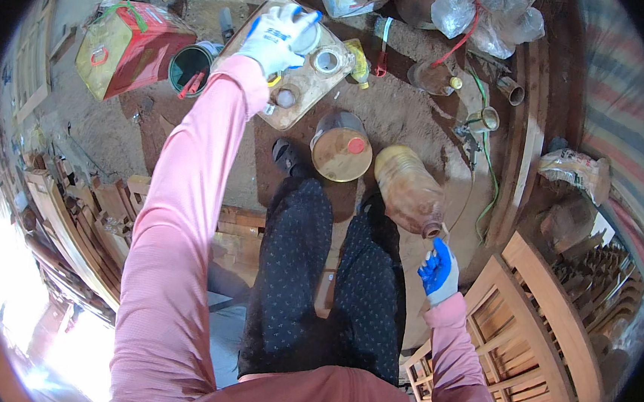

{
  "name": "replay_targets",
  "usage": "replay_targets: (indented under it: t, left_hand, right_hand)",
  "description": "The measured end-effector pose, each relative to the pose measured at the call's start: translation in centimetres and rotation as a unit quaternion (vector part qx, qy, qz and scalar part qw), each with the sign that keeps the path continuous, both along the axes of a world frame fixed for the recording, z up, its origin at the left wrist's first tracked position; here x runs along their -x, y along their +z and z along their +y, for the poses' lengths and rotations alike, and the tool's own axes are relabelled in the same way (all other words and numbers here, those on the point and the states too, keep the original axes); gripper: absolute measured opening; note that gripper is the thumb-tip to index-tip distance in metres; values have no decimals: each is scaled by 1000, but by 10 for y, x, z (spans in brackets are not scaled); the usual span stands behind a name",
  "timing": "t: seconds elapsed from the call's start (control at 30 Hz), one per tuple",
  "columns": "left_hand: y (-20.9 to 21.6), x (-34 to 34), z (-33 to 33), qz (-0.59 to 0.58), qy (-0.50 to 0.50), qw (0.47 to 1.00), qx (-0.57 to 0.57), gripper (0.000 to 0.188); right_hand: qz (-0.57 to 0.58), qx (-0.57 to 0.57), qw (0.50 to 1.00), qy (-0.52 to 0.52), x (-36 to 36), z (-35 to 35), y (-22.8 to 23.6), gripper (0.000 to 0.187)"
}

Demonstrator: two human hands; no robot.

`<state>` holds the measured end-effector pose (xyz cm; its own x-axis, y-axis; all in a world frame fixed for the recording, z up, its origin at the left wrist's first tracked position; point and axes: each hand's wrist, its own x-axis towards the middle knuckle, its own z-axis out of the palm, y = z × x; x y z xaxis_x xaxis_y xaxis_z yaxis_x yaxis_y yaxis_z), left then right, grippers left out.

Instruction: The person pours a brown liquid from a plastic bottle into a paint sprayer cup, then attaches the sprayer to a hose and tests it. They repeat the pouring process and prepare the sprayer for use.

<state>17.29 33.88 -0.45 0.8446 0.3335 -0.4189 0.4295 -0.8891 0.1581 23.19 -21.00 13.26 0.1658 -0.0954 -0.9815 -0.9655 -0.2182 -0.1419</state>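
My left hand (pixel 274 40), in a white glove with blue fingertips, reaches over a stained, light-coloured tray (pixel 319 89). Its fingers curve around a pale round container (pixel 307 39) near the tray's far edge. Beside it on the tray stand an open round can (pixel 325 61) and a small whitish cup (pixel 285 98). My right hand (pixel 439 272), in a blue and white glove, is close to the mouth of a large brownish plastic jug (pixel 410 189) lying tilted by my foot. Its fingers are curled; what they hold, if anything, is too small to make out.
A metal can with a red cap (pixel 343 148) stands between my feet. Left of the tray are a dark green pot (pixel 190 68) and a red-yellow square tin (pixel 133 54). A yellow bottle (pixel 358 62), a brush (pixel 382 51) and a spray gun (pixel 469 135) lie rightward. Wooden frames (pixel 532 316) lean at right.
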Motion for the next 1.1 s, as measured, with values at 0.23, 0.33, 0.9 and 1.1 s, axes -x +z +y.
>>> replay_targets:
  t: [0.23,0.33,0.9,1.1]
  left_hand:
    - [1,81,58,-253,505,394,725,59]
    - [6,112,66,-247,466,324,785,59]
    - [-4,12,14,-107,108,988,0,106]
    - [3,48,-19,-169,97,977,-84,90]
  right_hand:
    - [-223,77,721,652,12,1,7,33]
    - [-179,67,841,506,10,-3,3,33]
    - [-155,34,901,403,-8,-9,28,35]
    - [-62,54,956,283,-1,-2,36,36]
